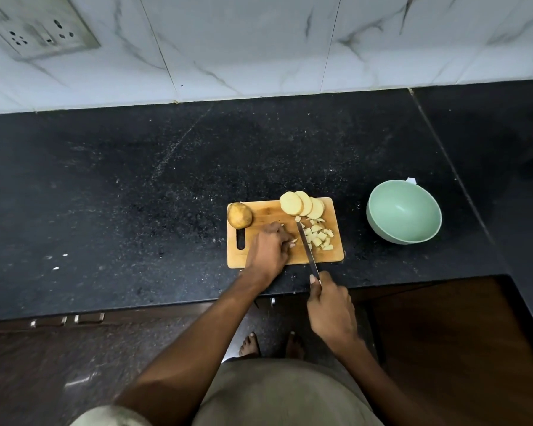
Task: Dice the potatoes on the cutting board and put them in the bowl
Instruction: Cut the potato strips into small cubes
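A wooden cutting board (pixel 265 210) lies on the black counter. At its far left corner sits a whole unpeeled potato (pixel 239 215). Three round potato slices (pixel 302 204) overlap at its far edge. A heap of diced potato (pixel 319 236) lies on its right side. My left hand (pixel 270 247) rests on the board with curled fingers holding down potato pieces (pixel 293 242), mostly hidden beneath it. My right hand (pixel 331 309) grips the handle of a knife (pixel 307 249), whose blade lies across the board between my left hand and the dice. A pale green bowl (pixel 403 212) stands empty, right of the board.
The counter's front edge (pixel 166 302) runs just below the board, with dark cabinets under it. A marble-tiled wall with a socket plate (pixel 40 27) rises behind. A small white scrap (pixel 411 180) lies behind the bowl. My bare feet (pixel 250 344) show on the floor.
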